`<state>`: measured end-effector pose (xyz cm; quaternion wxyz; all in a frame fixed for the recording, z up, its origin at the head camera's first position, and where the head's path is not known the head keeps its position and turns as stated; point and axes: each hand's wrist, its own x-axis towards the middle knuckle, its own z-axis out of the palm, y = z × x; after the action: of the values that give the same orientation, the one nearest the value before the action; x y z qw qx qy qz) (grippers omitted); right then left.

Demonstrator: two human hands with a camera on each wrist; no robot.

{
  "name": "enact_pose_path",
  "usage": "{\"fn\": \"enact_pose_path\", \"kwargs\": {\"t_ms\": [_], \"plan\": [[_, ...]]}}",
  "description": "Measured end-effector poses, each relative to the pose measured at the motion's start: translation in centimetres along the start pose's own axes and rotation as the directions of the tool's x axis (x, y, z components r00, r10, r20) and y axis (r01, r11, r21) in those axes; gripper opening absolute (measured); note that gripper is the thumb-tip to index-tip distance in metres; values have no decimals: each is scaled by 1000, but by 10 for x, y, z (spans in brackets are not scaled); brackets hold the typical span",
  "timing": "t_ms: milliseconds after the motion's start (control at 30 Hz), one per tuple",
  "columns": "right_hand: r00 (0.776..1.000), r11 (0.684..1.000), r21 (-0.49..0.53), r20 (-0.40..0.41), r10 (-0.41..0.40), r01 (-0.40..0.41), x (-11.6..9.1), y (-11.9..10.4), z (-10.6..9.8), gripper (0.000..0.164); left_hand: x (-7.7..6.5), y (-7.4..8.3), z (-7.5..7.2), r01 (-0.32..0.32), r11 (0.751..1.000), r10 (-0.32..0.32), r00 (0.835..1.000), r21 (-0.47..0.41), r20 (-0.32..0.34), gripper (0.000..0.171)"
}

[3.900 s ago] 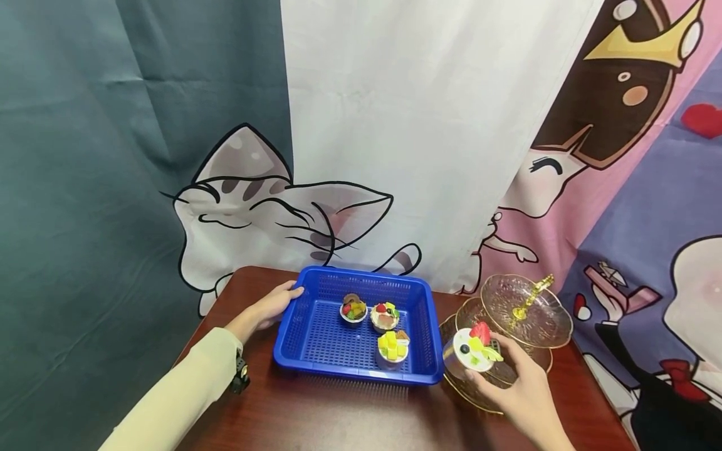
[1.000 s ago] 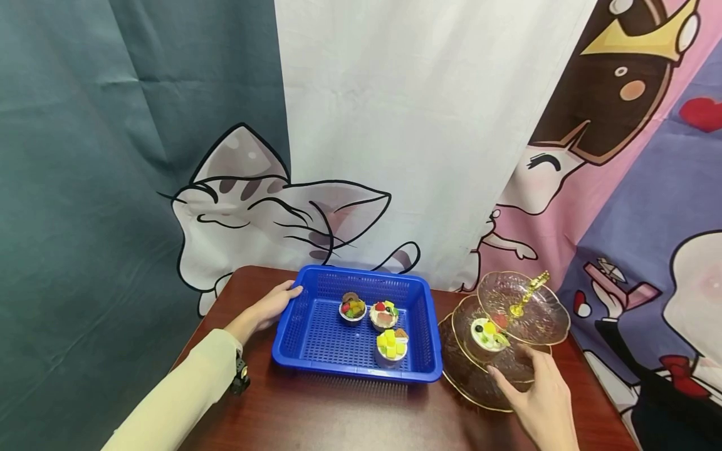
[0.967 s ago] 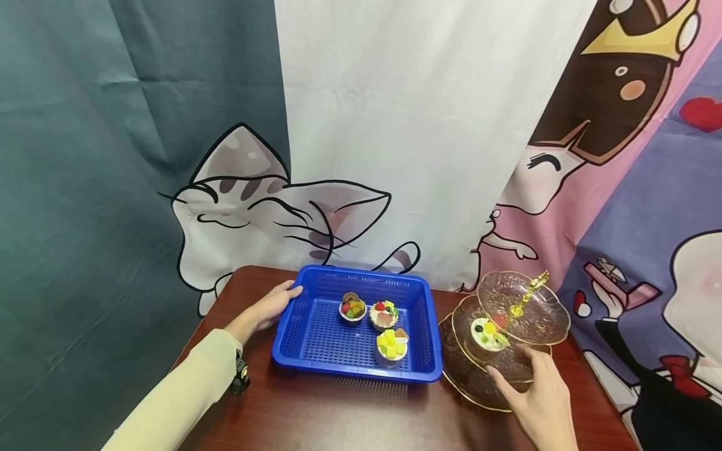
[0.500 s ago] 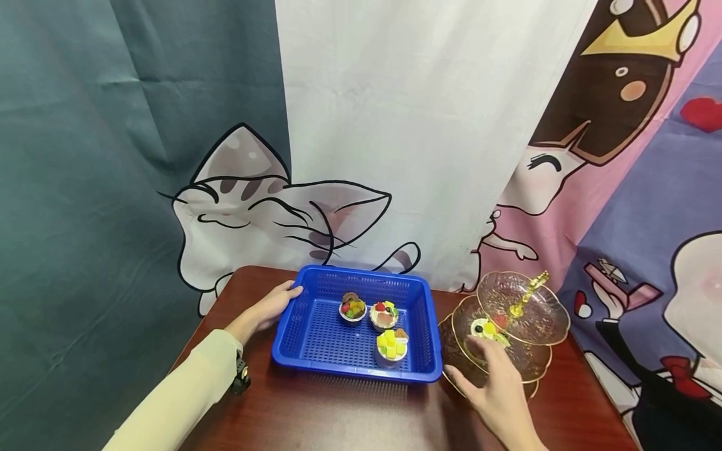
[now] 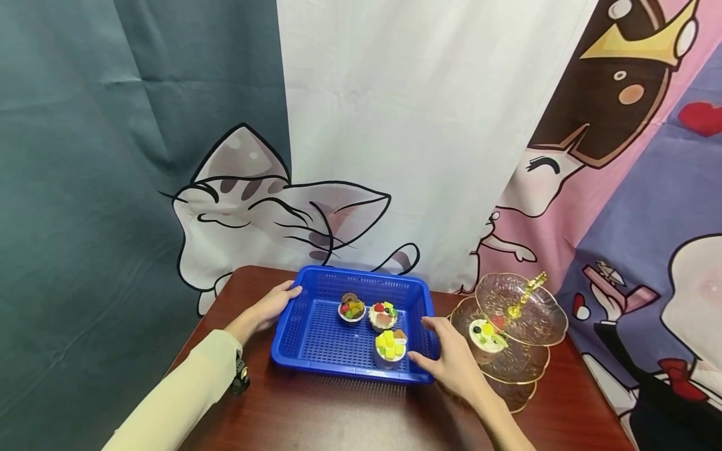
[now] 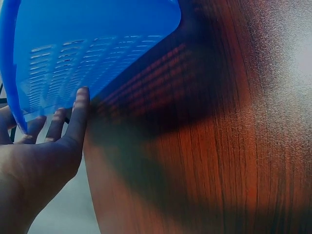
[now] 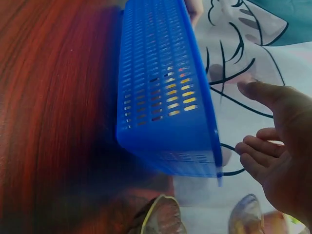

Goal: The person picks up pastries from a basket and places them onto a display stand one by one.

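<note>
A blue plastic basket [image 5: 338,371] holds three fruit-topped cupcakes: one with a brown biscuit [image 5: 351,310], one with a strawberry [image 5: 383,317], one with yellow cubes [image 5: 390,347]. My left hand [image 5: 273,304] grips the basket's left rim, thumb over it; in the left wrist view its fingers [image 6: 80,109] lie along the outside wall. Above the right rim hovers my right hand [image 5: 451,360], thumb and fingers apart, holding nothing, the yellow-cube cupcake closest to it. A white-creamed cupcake [image 5: 486,338] sits on the middle tier of the glass stand [image 5: 524,366].
The gold-rimmed tiered stand stands right of the basket, a gold handle [image 5: 530,294] rising from its top plate. Its top tier overhangs part of the middle one. Reddish-brown table [image 5: 316,413] surface lies in front. A printed curtain [image 5: 361,156] hangs behind.
My right hand set the white-creamed cupcake on the middle tier, let go, and moved left over the basket's right rim. My left hand has stayed on the basket.
</note>
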<state>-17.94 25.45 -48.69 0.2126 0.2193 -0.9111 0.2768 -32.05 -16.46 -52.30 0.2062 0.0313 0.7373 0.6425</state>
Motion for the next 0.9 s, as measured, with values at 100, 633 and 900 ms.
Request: {"fn": "enact_pose_path", "kwargs": {"t_ms": [100,633,900], "plan": [[999,999,33,41,12,-13,9,6,10,68,-1,0,0,-7,1000,7,1000,2,-5,52],[961,981,142,261,93,-133,41,3,50,70,-1,1,0,-19,1000,19,1000,15,-14,53],[938,986,122,339,69,-117,45,4,63,63,-1,-3,3,-13,1000,13,1000,-6,-21,50]]}}
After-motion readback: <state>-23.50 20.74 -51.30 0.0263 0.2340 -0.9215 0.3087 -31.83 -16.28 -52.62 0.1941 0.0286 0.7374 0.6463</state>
